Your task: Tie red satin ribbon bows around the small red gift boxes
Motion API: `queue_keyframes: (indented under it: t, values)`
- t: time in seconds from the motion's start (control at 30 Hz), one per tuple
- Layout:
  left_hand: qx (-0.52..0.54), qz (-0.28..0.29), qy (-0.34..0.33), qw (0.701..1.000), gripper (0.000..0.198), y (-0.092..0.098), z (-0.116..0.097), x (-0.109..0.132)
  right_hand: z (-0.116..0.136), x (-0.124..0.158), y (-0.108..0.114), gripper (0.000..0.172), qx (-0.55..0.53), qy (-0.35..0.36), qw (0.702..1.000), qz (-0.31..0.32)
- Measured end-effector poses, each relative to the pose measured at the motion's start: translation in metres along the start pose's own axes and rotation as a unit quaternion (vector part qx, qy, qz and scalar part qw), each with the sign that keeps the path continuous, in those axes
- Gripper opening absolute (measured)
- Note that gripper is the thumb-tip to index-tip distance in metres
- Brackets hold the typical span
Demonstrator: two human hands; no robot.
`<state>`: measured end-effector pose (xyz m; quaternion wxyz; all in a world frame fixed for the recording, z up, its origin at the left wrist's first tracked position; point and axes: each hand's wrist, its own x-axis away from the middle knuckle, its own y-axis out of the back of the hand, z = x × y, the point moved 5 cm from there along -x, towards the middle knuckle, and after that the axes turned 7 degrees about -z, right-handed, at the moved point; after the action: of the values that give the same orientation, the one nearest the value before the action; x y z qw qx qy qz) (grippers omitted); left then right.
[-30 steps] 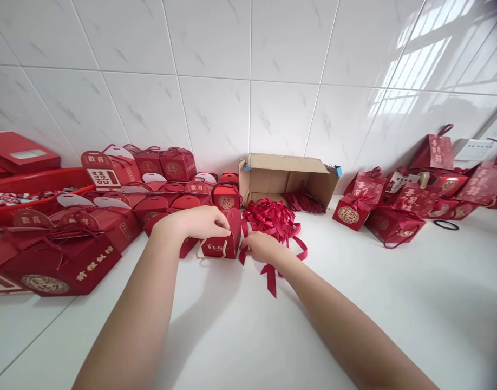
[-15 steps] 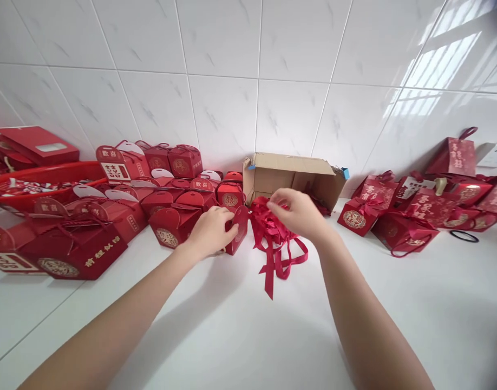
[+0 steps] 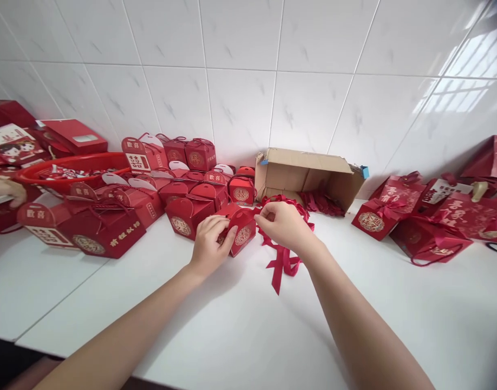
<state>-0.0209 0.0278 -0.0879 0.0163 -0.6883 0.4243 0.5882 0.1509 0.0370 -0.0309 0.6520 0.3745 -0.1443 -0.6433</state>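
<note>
Two bare hands work close together over a small red box [image 3: 243,234] on a smooth white countertop [image 3: 232,325]. The left hand [image 3: 211,242] is half curled around the box from its left, fingers bent over the top and thumb pressed along the near side. The right hand [image 3: 287,225], just beyond the box's right end, has its thumb and forefinger drawn together at the upper corner; whether they pinch the card edge or a bit of ribbon, I cannot tell.

The box is of folded card, with slanting upper panels and a round gold lattice medallion on the end facing the right hand. Behind and below the right hand lies a loose tangle of satiny red ribbon [image 3: 278,273], flat and glossy, one tail trailing toward the viewer. Past it stands an open carton [image 3: 309,160] of plain brown cardboard, with more ribbon inside.

Left of the left hand crowd red card boxes [image 3: 108,233] with rounded flaps and twisted cord handles. Farther left, another person's hand [image 3: 16,192] is near a shiny red basin [image 3: 106,161] of small wrapped pieces.
</note>
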Motion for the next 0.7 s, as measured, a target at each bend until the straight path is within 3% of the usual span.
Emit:
queue_keyframes:
  t: [0.3, 0.7]
  values:
    - [0.012, 0.016, 0.019, 1.000, 0.018, 0.001, 0.001, 0.002, -0.004, 0.000, -0.010, 0.017, 0.079, -0.012, 0.997, 0.009]
    - [0.024, 0.009, -0.028, 0.999, 0.013, 0.003, -0.009, 0.005, -0.001, 0.003, -0.018, 0.018, 0.042, -0.011, 0.998, 0.050]
